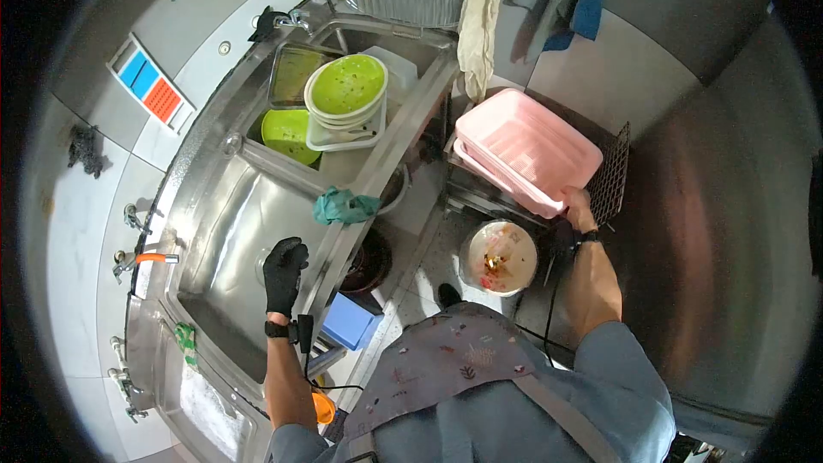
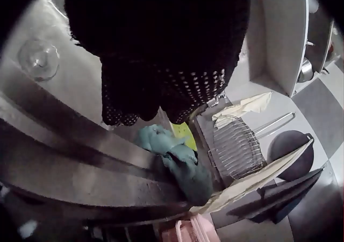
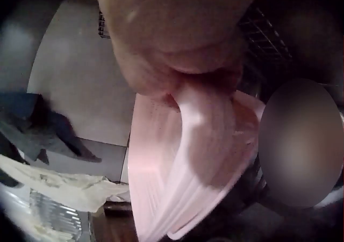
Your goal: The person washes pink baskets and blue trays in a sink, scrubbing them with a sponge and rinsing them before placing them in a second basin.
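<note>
My bare right hand [image 1: 579, 207] grips the near corner of a pink plastic tub [image 1: 533, 144], fingers over its rim. A second pink rim shows just beneath that tub, so the tubs are nested. In the right wrist view the hand [image 3: 177, 54] closes round the thick pink rim [image 3: 204, 124]. My left hand [image 1: 285, 274], in a black glove with pale dots, hovers over the steel sink basin [image 1: 249, 231] with fingers loosely bent and nothing in them. A teal rubber glove or cloth [image 1: 345, 206] drapes over the sink's front edge, beyond the left hand.
The far basin holds stacked white tubs and green colanders [image 1: 350, 84]. On the floor stands a white bucket [image 1: 500, 257] with food scraps. A blue container [image 1: 350, 322] sits below the sink. A wire rack [image 1: 619, 173] stands by the tubs; cloths [image 1: 482, 26] hang behind.
</note>
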A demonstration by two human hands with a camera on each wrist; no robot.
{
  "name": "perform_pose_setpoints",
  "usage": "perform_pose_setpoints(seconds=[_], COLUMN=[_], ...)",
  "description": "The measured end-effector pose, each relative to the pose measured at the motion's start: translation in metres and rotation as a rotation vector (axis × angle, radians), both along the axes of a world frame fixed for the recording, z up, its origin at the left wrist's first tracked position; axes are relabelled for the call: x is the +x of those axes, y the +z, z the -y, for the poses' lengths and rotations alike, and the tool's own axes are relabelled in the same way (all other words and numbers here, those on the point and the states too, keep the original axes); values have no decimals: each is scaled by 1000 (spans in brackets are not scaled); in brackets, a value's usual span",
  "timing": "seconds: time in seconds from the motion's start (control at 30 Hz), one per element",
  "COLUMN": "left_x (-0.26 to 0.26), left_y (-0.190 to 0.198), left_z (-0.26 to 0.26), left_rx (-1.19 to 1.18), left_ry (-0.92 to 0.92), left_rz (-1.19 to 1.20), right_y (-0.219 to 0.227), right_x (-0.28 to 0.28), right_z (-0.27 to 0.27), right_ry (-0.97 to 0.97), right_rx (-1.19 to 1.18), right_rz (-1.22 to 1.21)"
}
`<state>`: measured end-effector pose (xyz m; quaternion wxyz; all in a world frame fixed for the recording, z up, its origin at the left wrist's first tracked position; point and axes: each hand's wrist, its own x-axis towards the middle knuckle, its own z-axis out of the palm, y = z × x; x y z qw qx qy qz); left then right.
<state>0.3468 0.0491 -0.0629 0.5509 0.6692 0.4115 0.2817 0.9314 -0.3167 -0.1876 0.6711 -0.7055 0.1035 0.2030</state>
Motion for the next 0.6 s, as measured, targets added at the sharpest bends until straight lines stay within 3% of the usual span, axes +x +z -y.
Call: perform_pose_setpoints(seconds=[0.03,0.07,0.1,0.13,0.2,0.23,0.3,0.37,0.4,0.43,0.5,0.53,0.6], left_x=[5,10,16,21,31,39,59,72,79,83,87,88,89], left_y=[-1,-2,-2,-1,-3,-4,12,18,29,31,28,25,28], left_z=[1,1,1,2,4,5,18,28,34,37,37,37,40], left_rx=[-12,-12,76,163,258,355,440,534,555,571,555,520,499], left_ry=[5,5,1,-2,-20,-39,-39,-19,-24,-36,-60,-72,-63], left_rz=[12,11,-6,-23,-59,-91,-96,-149,-144,-186,-229,-228,-194], right_y=[-26,-22,-16,-20,-32,-28,0,39,26,21,21,30,6], right_x=[25,33,46,52,56,47,9,-52,-60,-77,-102,-112,-110], right_z=[8,4,-5,-9,-11,-12,-33,-61,-67,-78,-89,-96,-99], right_ry=[111,223,159,158,238,236,-66,182,585,807,1372,1482,1438], right_rx=[61,125,-209,-209,-881,-885,-821,-819,-691,-524,-429,-487,-659], right_rz=[78,157,30,29,471,466,1141,1184,829,653,362,174,142])
